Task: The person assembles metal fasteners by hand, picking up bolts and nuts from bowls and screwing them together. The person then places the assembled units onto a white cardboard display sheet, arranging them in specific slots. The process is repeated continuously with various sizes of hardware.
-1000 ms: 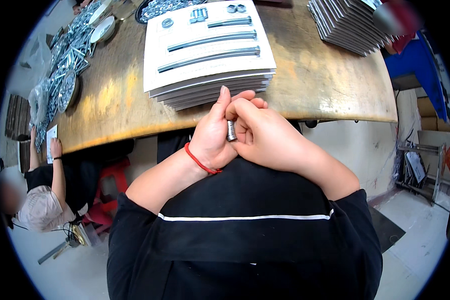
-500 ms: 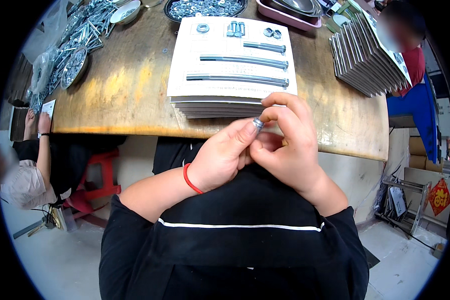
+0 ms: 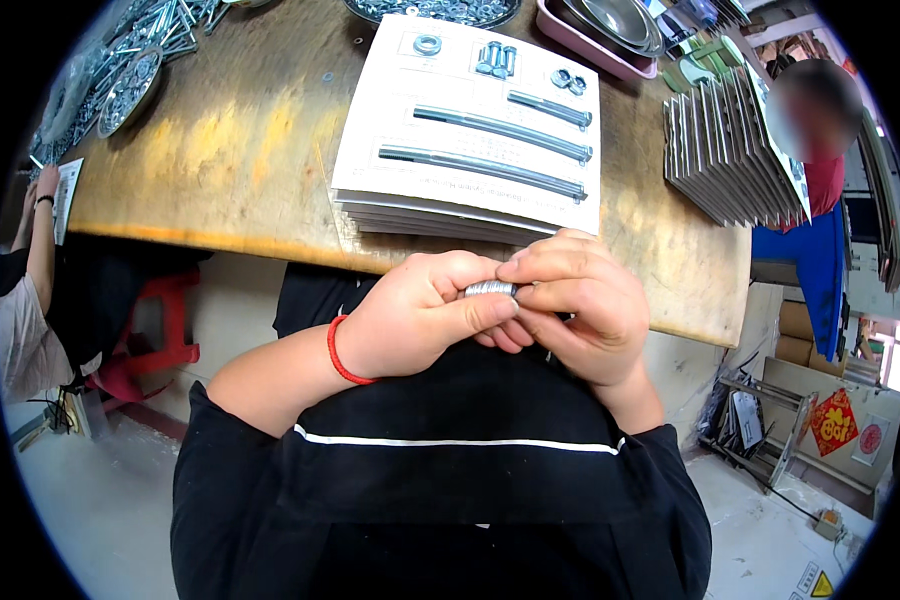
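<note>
My left hand, with a red cord round its wrist, is closed on a short stack of silvery washers. The stack lies on its side between thumb and fingers. At its right end, my right hand pinches with thumb and fingertips; the washers there are partly hidden. Both hands are just off the table's front edge, over my lap. Right beyond them lies a pile of white boards; the top one bears several long bolts, a washer, a group of short bolts and a pair of nuts.
On the wooden table are a bowl of washers, loose bolts, a dark tray of washers and a pink tub. More boards stand at right, near a person. Another person works at left.
The washer stack has turned from endwise to sideways, showing more of its length. My right fingers have closed in on its end. The view has shifted slightly.
</note>
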`<state>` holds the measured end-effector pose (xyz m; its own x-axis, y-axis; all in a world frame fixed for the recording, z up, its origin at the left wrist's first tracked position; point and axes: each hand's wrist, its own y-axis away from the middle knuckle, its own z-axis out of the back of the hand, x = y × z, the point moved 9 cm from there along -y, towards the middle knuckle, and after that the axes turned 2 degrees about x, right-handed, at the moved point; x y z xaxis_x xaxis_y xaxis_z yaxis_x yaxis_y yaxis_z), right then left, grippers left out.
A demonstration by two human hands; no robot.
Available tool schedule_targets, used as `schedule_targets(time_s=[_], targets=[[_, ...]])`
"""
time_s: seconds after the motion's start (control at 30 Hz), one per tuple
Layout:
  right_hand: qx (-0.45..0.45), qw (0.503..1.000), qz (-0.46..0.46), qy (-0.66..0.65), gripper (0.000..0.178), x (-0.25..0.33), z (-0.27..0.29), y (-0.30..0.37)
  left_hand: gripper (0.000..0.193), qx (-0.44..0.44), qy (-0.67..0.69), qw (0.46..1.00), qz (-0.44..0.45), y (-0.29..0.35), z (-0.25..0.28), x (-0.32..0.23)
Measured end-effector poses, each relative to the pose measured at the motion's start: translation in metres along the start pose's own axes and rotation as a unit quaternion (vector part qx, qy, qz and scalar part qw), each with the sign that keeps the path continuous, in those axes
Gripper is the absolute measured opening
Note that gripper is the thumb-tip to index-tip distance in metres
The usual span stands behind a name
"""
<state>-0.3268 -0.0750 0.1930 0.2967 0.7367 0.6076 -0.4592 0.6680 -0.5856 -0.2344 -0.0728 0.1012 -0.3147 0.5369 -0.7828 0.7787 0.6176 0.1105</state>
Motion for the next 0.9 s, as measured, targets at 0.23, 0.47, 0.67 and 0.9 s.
schedule_targets(time_s=[0.23, 0.47, 0.67, 0.9], targets=[[-0.005, 0.999, -0.029, 0.018, 0.027, -0.005, -0.005, -0.005, 0.02, -0.002, -0.085, 0.995, -0.059, 0.0, 0.005, -0.015], [-0.009, 1.0, -0.021, 0.005, 0.03, -0.006, -0.006, -0.011, 0.023, -0.006, -0.119, 0.989, -0.088, 0.003, 0.008, -0.027], [-0.008, 1.0, -0.013, 0.007, 0.031, -0.002, -0.01, -0.02, 0.025, -0.008, -0.129, 0.986, -0.109, 0.008, 0.013, -0.035], [-0.016, 1.0, 0.005, 0.01, 0.032, 0.003, -0.016, -0.042, 0.024, -0.007, -0.148, 0.981, -0.124, 0.015, 0.02, -0.053]])
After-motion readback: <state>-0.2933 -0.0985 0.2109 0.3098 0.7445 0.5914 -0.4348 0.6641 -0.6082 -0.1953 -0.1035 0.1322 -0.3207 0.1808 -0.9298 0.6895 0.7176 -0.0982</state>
